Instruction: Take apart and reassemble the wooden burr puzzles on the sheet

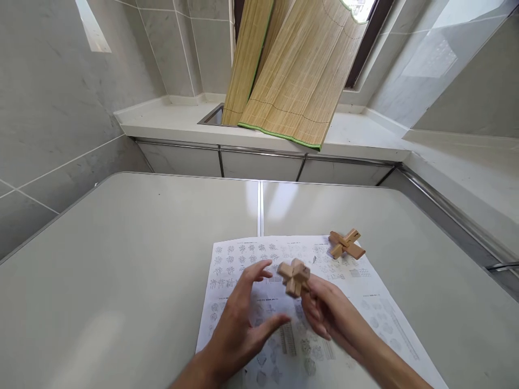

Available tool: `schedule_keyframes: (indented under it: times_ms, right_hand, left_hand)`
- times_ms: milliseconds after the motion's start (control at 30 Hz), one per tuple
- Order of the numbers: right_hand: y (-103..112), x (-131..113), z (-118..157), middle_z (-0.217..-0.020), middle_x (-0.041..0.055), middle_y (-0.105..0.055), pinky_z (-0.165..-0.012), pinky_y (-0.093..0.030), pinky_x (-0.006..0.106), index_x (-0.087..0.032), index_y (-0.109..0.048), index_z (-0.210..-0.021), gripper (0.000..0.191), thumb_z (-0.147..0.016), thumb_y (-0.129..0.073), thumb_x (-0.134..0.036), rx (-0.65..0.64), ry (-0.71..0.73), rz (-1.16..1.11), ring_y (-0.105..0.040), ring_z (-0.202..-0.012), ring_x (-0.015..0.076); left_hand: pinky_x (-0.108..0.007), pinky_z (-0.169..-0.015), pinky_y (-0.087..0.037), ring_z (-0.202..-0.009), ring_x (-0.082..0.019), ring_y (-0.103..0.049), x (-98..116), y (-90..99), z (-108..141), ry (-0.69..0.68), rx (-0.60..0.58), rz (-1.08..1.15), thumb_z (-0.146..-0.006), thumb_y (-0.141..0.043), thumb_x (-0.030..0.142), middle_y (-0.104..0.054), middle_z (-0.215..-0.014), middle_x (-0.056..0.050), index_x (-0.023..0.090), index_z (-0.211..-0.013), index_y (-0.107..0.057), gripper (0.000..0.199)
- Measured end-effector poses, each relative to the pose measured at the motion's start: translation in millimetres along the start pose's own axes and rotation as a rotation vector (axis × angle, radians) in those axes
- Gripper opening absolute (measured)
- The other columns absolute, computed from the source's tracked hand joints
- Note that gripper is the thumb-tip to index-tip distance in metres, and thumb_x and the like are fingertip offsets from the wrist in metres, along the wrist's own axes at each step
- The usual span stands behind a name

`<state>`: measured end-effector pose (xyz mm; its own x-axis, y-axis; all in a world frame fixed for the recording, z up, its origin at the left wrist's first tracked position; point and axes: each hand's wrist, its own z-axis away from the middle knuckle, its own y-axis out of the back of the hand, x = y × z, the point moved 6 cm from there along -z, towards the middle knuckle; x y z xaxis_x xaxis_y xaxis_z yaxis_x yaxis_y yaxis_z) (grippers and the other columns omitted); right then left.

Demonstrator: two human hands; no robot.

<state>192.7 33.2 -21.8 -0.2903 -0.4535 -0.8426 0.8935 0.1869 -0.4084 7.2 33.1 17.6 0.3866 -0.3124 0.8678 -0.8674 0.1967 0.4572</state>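
A wooden burr puzzle [294,276], made of interlocked bars, is raised above the paper in my right hand [326,305]. The fingers of that hand pinch one of its bars at the lower right. To the left of it, my left hand [245,319] is open, thumb and fingers spread apart, touching nothing that I can see. Beneath both hands lies a large white sheet [223,294] printed with small diagrams of puzzle shapes. A second, flatter cross of wooden pieces [346,243] rests at the sheet's upper right edge.
The pale table [121,259] has a seam running down its middle. Beyond it stands a white counter [162,121] with a sink edge [213,115]. A bamboo mat [300,81] leans over that counter near the window. Grey tiled walls rise at both sides.
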Motion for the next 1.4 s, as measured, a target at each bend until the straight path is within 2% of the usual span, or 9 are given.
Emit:
schedule_keyframes:
  times_ms: [100, 200, 500, 667, 900, 1000, 1100, 1233, 1400]
  right_hand:
    - [11, 0, -5, -0.048, -0.0075, -0.04, -0.033, -0.021, 0.017, -0.02, -0.05, -0.061, 0.057, -0.1, -0.065, -0.06, 0.063, -0.094, -0.225, -0.027, -0.037, 0.0043]
    - [24, -7, -10, -0.054, -0.0071, -0.044, -0.031, -0.024, 0.013, -0.019, -0.053, -0.064, 0.049, -0.092, -0.081, -0.048, 0.123, -0.07, -0.415, -0.028, -0.04, 0.0034]
    - [52, -17, -21, -0.062, -0.01, -0.041, -0.03, -0.036, 0.008, -0.015, -0.067, -0.091, 0.035, -0.079, -0.096, -0.031, 0.162, 0.038, -0.675, -0.035, -0.044, 0.0027]
    - [48, -16, -19, -0.064, -0.0089, -0.042, -0.034, -0.038, 0.01, -0.016, -0.069, -0.1, 0.026, -0.088, -0.088, -0.028, 0.161, 0.055, -0.565, -0.036, -0.047, 0.0034]
    - [32, -13, -15, -0.065, -0.0058, -0.047, -0.038, -0.035, 0.012, -0.018, -0.063, -0.082, 0.029, -0.09, -0.086, -0.034, 0.103, 0.009, -0.255, -0.041, -0.051, 0.0055]
    - [31, -12, -15, -0.067, -0.0057, -0.048, -0.039, -0.033, 0.013, -0.019, -0.063, -0.084, 0.032, -0.087, -0.088, -0.039, 0.111, 0.003, -0.212, -0.044, -0.052, 0.0063]
    - [30, -13, -14, -0.067, -0.0057, -0.048, -0.04, -0.033, 0.015, -0.019, -0.063, -0.084, 0.034, -0.085, -0.089, -0.04, 0.109, 0.014, -0.192, -0.045, -0.053, 0.0071]
    - [28, -14, -14, -0.068, -0.0057, -0.048, -0.042, -0.032, 0.017, -0.019, -0.062, -0.083, 0.035, -0.086, -0.088, -0.042, 0.092, 0.028, -0.167, -0.045, -0.053, 0.0076]
    - [28, -13, -17, -0.068, -0.0059, -0.048, -0.042, -0.031, 0.017, -0.02, -0.062, -0.083, 0.037, -0.084, -0.089, -0.045, 0.073, 0.03, -0.163, -0.044, -0.054, 0.0077]
  left_hand:
    - [-0.046, -0.104, -0.059, -0.12, -0.027, -0.067, -5, 5.2, -3, 0.05, 0.064, -0.022, -0.099, -0.07, 0.037, -0.062, -0.138, -0.008, 0.037, -0.145, -0.048, 0.05]
    - [-0.042, -0.098, -0.061, -0.115, -0.025, -0.068, -5, 5.6, -4, 0.066, 0.06, -0.033, -0.102, -0.065, 0.037, -0.061, -0.138, -0.007, 0.034, -0.133, -0.056, 0.032]
    - [-0.041, -0.098, -0.059, -0.113, -0.024, -0.065, -8, 0.9, -5, 0.102, -0.001, -0.019, -0.104, -0.06, 0.036, -0.061, -0.133, -0.005, 0.031, -0.124, -0.06, 0.021]
    - [-0.04, -0.096, -0.058, -0.112, -0.024, -0.064, -9, 0.2, -5, 0.124, -0.025, -0.008, -0.105, -0.058, 0.038, -0.062, -0.131, -0.005, 0.031, -0.121, -0.061, 0.017]
    - [-0.036, -0.082, -0.056, -0.096, -0.023, -0.067, -7, 7.9, -10, 0.131, -0.032, -0.018, -0.106, -0.055, 0.04, -0.071, -0.11, -0.004, 0.027, -0.107, -0.064, 0.016]
    - [-0.037, -0.083, -0.056, -0.095, -0.024, -0.068, -12, 21.9, -16, 0.125, 0.002, -0.062, -0.106, -0.053, 0.042, -0.072, -0.104, -0.004, 0.026, -0.101, -0.066, 0.021]
    - [-0.041, -0.094, -0.055, -0.105, -0.027, -0.067, -20, 45.0, -22, 0.096, 0.114, -0.176, -0.105, -0.053, 0.043, -0.073, -0.108, -0.006, 0.026, -0.101, -0.067, 0.023]
    - [-0.048, -0.104, -0.051, -0.119, -0.031, -0.061, -35, 73.6, -25, 0.086, 0.248, -0.377, -0.104, -0.053, 0.043, -0.071, -0.118, -0.008, 0.025, -0.106, -0.068, 0.024]
    - [-0.051, -0.104, -0.051, -0.125, -0.033, -0.058, -55, 91.3, -27, 0.176, 0.326, -0.468, -0.101, -0.054, 0.046, -0.066, -0.13, -0.01, 0.024, -0.12, -0.065, 0.031]
